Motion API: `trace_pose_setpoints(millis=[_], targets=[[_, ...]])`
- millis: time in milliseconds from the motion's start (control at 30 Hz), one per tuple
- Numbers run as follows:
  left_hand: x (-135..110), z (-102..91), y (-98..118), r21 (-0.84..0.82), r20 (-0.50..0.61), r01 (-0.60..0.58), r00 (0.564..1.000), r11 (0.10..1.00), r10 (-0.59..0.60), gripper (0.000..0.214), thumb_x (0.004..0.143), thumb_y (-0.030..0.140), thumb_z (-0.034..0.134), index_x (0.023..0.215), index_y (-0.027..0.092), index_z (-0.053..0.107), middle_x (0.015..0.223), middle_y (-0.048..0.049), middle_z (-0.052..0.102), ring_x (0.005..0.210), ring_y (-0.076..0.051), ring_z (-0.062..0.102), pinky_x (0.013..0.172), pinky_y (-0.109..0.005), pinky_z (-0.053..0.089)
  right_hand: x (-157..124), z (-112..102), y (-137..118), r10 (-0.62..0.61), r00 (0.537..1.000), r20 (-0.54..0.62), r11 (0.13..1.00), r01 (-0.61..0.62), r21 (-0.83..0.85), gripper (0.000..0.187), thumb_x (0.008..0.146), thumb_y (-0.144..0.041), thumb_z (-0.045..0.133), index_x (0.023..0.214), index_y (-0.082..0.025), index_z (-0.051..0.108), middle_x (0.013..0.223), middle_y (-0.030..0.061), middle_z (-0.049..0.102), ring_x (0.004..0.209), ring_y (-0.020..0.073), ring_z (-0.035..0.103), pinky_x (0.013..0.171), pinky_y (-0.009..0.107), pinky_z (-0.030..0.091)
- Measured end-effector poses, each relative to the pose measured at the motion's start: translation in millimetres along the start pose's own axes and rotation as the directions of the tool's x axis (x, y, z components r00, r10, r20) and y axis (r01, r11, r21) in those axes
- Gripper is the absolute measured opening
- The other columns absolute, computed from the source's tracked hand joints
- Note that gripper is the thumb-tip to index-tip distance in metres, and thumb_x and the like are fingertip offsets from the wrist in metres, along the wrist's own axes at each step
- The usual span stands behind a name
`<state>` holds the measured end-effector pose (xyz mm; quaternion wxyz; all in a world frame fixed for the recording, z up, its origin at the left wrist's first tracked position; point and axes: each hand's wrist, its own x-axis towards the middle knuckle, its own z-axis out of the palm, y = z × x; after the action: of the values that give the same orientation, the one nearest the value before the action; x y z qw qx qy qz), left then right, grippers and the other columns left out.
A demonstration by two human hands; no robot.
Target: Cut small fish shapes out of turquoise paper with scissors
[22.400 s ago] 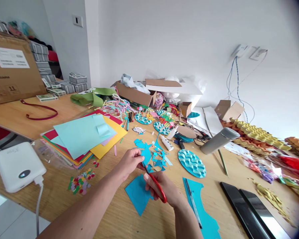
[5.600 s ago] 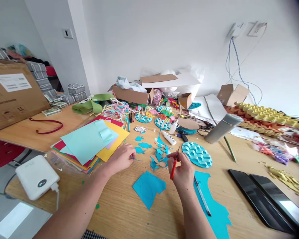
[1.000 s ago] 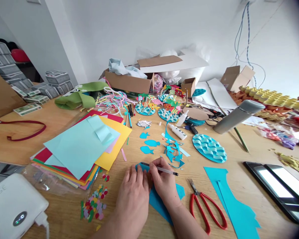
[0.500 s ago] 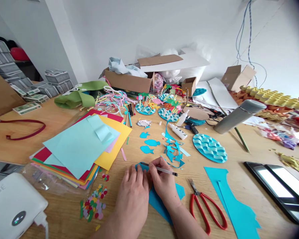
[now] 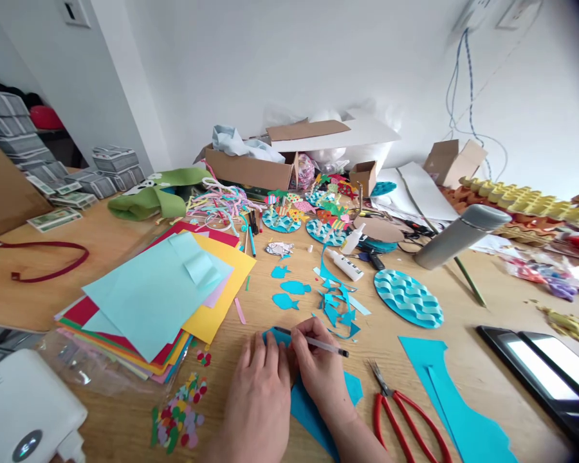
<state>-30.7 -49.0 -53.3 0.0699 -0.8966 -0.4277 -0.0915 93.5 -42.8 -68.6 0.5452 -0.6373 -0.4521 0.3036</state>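
Observation:
My right hand [image 5: 318,366] grips a pen [image 5: 325,346] with a clear barrel and a dark end, held over a piece of blue paper [image 5: 309,411]. The pen's tip is hidden behind the fingers. Flat on the same paper lies my left hand [image 5: 260,379], fingers stretched out and holding nothing. Just beyond the hands are blue paper fish cut-outs [image 5: 295,287] and curled blue scraps [image 5: 338,302]. To the right, red-handled scissors [image 5: 390,399] lie with their handles apart, beside a larger cut blue sheet [image 5: 451,399].
Stacked coloured paper [image 5: 154,289] and paper dots [image 5: 181,411] are on the left, near a white device [image 5: 29,405]. Glue bottles [image 5: 346,264], a wavy blue oval [image 5: 408,298] and a grey flask [image 5: 458,238] stand or lie beyond. Dark tablets [image 5: 525,373] lie far right.
The view has tilted up slightly, so the table things sit lower in the picture. Both hands keep nearly the same places on the blue paper, the pen still held.

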Motion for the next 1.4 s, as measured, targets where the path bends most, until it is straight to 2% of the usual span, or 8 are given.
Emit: trace_pose_setpoints(millis=[167, 500, 1167, 1400], targets=[[0.6, 0.1, -0.5, -0.019, -0.022, 0.013, 1.0, 1.0, -0.013, 0.039, 0.084, 0.013, 0.046, 0.119, 0.011, 0.064, 0.121, -0.0173, 0.064, 0.11, -0.031, 0.058, 0.096, -0.047, 0.045, 0.7, -0.2, 2.1, -0.003, 1.0, -0.005, 1.0, 0.003, -0.018, 0.021, 0.085, -0.032, 0.053, 0.068, -0.021, 0.047, 0.057, -0.0027, 0.05, 0.049, 0.0125, 0.044, 0.046, 0.023, 0.036], [3.1, 2.5, -3.0, -0.017, -0.145, -0.032, 0.989, 0.999, 0.03, 0.036, 0.082, 0.016, 0.046, 0.109, 0.011, 0.069, 0.112, -0.0172, 0.068, 0.107, -0.028, 0.061, 0.095, -0.042, 0.047, 0.1, -0.5, -2.8, -0.051, 0.998, -0.027, 0.997, 0.049, -0.062, 0.022, 0.083, -0.031, 0.054, 0.065, -0.021, 0.047, 0.055, -0.0033, 0.048, 0.049, 0.012, 0.043, 0.045, 0.022, 0.035], [1.7, 3.0, -1.2, 0.004, -0.043, -0.04, 0.998, 0.999, 0.04, 0.043, 0.082, 0.009, 0.041, 0.119, 0.009, 0.063, 0.119, -0.0196, 0.064, 0.111, -0.028, 0.059, 0.099, -0.046, 0.043, 0.0, -0.6, -3.6, -0.06, 0.998, -0.028, 0.993, 0.057, -0.102, 0.02, 0.083, -0.03, 0.052, 0.066, -0.021, 0.047, 0.057, -0.0029, 0.049, 0.051, 0.0124, 0.043, 0.047, 0.022, 0.036], [1.2, 4.2, -3.6, 0.013, -0.082, -0.05, 0.995, 0.999, 0.051, 0.041, 0.082, 0.008, 0.041, 0.116, 0.008, 0.065, 0.12, -0.0193, 0.064, 0.11, -0.027, 0.06, 0.097, -0.042, 0.046, 0.0, 0.4, -3.4, -0.051, 0.998, -0.045, 0.996, 0.048, -0.075, 0.021, 0.083, -0.032, 0.053, 0.065, -0.021, 0.047, 0.057, -0.0031, 0.048, 0.051, 0.0127, 0.042, 0.047, 0.023, 0.035]])
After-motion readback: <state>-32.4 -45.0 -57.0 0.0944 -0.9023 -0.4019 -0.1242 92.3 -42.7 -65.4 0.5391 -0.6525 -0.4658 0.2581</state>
